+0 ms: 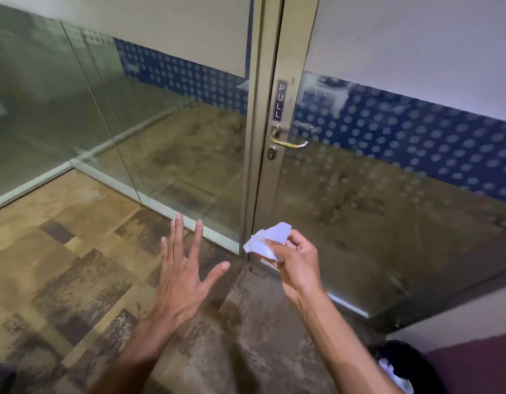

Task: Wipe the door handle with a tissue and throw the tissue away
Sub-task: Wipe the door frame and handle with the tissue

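Observation:
A brass lever door handle [288,141] sits on the metal frame of a glass door, below a vertical PULL sign [279,100] and above a keyhole [271,153]. My right hand [295,258] is well below the handle, pinching a crumpled white tissue [270,240] between thumb and fingers. My left hand [183,268] hovers over the floor to the left, fingers spread wide, holding nothing. A dark bin [399,365] with white paper inside shows at the bottom right corner.
Glass partition walls [118,115] with a blue dotted band run left and right of the door frame [260,137]. The floor [75,251] is patchy brown carpet tile. A dark red surface [479,365] lies at the lower right beside the bin.

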Demonstrator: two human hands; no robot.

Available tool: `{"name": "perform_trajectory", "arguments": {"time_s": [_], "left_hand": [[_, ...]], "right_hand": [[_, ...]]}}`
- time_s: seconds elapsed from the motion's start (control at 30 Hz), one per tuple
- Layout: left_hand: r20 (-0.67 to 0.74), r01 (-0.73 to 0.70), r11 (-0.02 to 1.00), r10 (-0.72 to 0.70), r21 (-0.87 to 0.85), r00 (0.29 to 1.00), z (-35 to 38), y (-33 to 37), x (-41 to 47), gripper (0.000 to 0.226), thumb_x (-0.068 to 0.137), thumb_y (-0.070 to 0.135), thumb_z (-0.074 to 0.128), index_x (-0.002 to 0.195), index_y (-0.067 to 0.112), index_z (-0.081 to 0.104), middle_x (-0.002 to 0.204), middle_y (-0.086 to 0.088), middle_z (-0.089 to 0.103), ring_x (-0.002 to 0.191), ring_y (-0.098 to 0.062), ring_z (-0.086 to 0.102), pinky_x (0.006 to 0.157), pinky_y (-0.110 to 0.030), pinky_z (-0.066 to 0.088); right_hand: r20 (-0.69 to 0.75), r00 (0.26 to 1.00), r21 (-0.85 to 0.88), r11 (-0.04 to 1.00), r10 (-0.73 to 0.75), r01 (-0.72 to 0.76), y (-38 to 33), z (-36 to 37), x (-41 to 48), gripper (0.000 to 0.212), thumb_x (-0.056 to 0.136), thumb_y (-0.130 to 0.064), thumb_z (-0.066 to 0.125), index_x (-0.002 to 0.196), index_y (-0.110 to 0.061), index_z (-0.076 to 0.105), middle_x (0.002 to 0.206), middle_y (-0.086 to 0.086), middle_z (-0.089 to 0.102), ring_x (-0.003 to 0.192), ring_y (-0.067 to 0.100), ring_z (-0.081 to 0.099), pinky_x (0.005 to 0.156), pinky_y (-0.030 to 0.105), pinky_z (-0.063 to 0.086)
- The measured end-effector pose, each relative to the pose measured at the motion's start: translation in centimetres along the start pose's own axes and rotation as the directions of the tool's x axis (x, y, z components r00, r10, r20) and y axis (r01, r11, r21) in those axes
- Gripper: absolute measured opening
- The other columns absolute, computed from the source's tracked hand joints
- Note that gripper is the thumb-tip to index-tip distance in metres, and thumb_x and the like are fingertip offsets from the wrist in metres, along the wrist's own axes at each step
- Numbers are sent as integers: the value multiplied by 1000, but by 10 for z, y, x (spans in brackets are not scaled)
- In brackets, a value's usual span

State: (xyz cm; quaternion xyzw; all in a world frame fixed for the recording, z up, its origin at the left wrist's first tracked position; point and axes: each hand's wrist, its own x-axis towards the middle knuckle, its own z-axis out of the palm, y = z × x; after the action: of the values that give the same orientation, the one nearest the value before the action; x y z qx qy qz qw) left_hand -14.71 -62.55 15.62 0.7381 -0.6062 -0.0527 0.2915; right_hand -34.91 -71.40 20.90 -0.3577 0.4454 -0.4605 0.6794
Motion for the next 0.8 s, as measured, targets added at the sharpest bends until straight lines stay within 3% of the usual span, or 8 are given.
{"name": "perform_trajectory", "arguments": {"time_s": [0.07, 0.13, 0.23, 0.37, 0.47, 0.63, 0.73, 0.8], "left_hand": [[9, -35, 999, 35, -10, 999, 5, 5, 22, 100, 90, 88, 22, 166, 26, 1, 172, -5, -26, 161, -23, -18, 129, -60, 1], [15, -70, 997, 71, -16, 997, 9, 9, 47, 100, 90, 88, 21, 166, 26, 1, 172, -6, -26, 161, -23, -18, 128, -60, 0], [17, -124, 991, 125, -40, 992, 15, 12, 85, 100, 90, 87, 22, 166, 26, 0, 171, -2, -30, 161, -22, -19, 128, -58, -2], [22, -188, 981, 189, -45, 982, 24, 9, 149, 100, 90, 88, 20, 166, 26, 1, 171, -3, -30, 161, -23, -18, 129, -57, -1], [49, -253, 966, 256, -50, 965, 29, 6, 199, 101, 90, 88, 20, 166, 25, 1, 171, -5, -28, 161, -24, -18, 129, -59, 0], [69, -365, 929, 368, -61, 927, 31, 5, 283, 99, 91, 84, 25, 166, 25, -3, 171, -6, -28, 160, -25, -19, 129, -58, -3], [71, -436, 896, 441, -80, 895, 36, 3, 330, 100, 91, 83, 30, 166, 24, -3, 171, -7, -27, 160, -25, -19, 129, -59, -1], [54, -477, 875, 481, -82, 875, 40, 2, 362, 102, 91, 84, 29, 166, 24, -3, 172, -9, -25, 161, -26, -17, 129, -59, -2]], "right_hand": [[-72, 995, -21, 997, -74, 73, -8, -3, 14, 28, 77, 18, 70, 90, -5, 61, 91, 27, 75, 73, 32, 64, 65, 39, 48], [-158, 967, -128, 976, -198, 179, -16, -6, 33, 36, 76, 20, 66, 80, -16, 65, 77, 12, 73, 67, 20, 62, 64, 35, 47], [-189, 922, -304, 913, -338, 272, -28, -5, 57, 27, 77, 8, 62, 72, -16, 73, 77, 2, 71, 72, 14, 57, 71, 32, 41], [-216, 888, -300, 893, -405, 335, -51, 5, 88, 18, 81, -7, 63, 77, -9, 80, 96, 1, 80, 89, 7, 70, 78, 24, 47], [-214, 848, -354, 848, -485, 395, -60, 12, 122, 9, 81, 3, 79, 79, -6, 80, 96, 2, 79, 91, 10, 73, 83, 26, 51], [-287, 788, -423, 810, -545, 407, -75, 34, 174, 42, 76, 9, 82, 109, -16, 73, 100, 3, 78, 87, 15, 75, 78, 28, 60], [-350, 708, -470, 769, -613, 434, -87, 47, 204, 30, 77, 9, 80, 88, -19, 76, 102, -1, 78, 91, 16, 76, 77, 32, 59], [-378, 648, -516, 732, -661, 444, -98, 57, 219, 28, 80, 8, 77, 84, -20, 75, 93, -7, 79, 85, 8, 75, 73, 22, 56]]}}
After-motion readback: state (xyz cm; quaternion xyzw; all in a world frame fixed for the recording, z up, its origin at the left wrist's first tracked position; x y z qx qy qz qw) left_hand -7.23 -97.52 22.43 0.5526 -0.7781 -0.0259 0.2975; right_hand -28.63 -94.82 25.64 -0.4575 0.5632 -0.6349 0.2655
